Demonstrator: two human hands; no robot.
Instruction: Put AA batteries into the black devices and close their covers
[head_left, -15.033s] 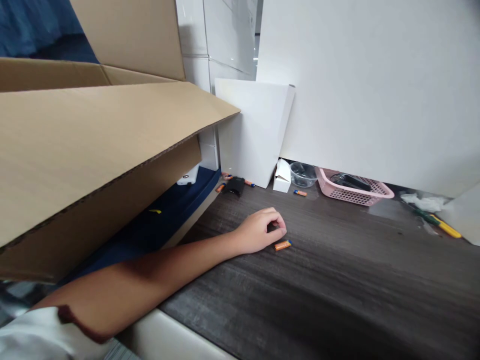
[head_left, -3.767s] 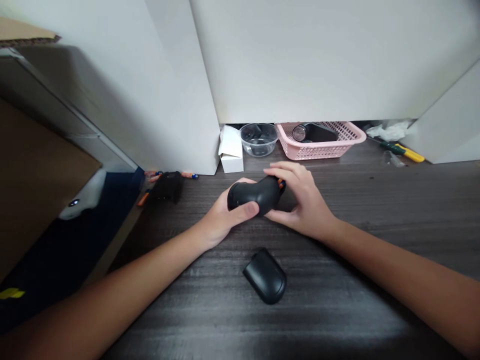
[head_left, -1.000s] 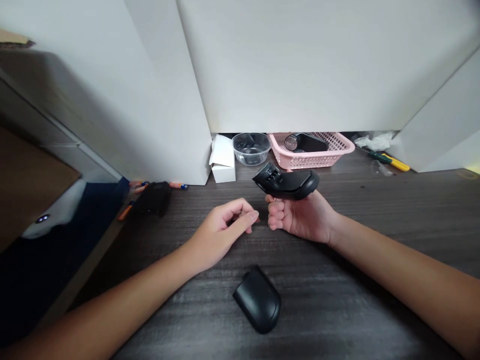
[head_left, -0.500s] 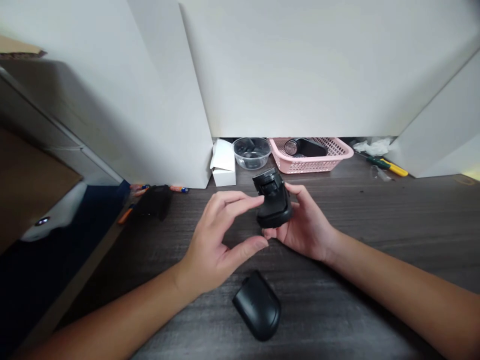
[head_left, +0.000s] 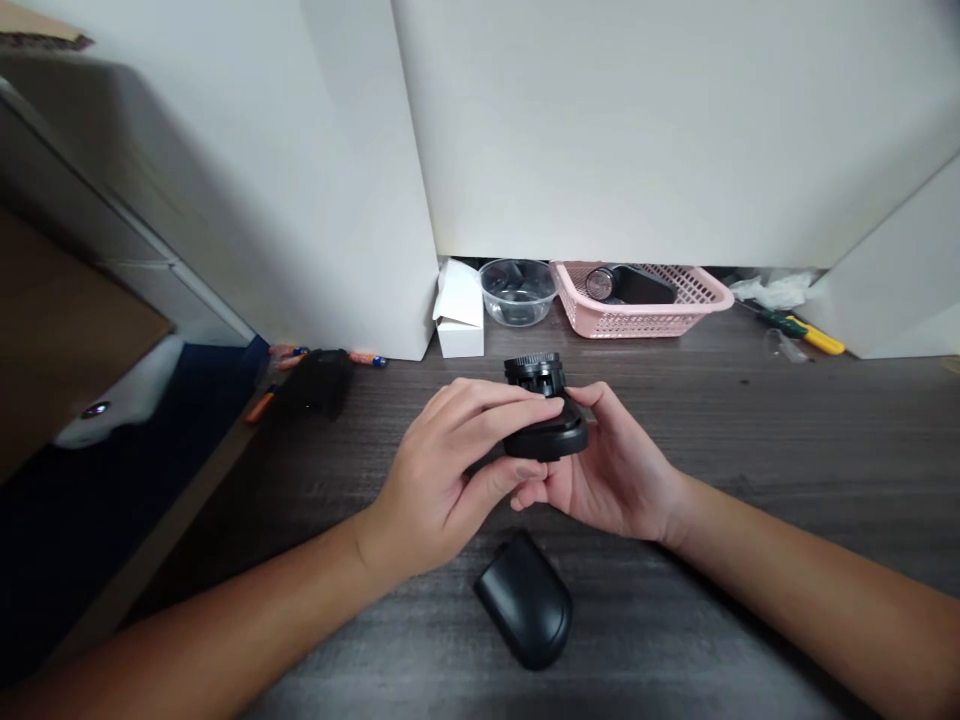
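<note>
Curling beneath the black device (head_left: 553,440), the fingers of the right hand (head_left: 621,475) cradle it; those of the left hand (head_left: 435,475), parted around its left edge, pinch it. Should either grip loosen, it might slip. It sits between both hands, above the surface (head_left: 720,430), beyond the black cover (head_left: 529,602).

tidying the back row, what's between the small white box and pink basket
In the head view, a clear bowl stands between the small white box and pink basket.
</note>
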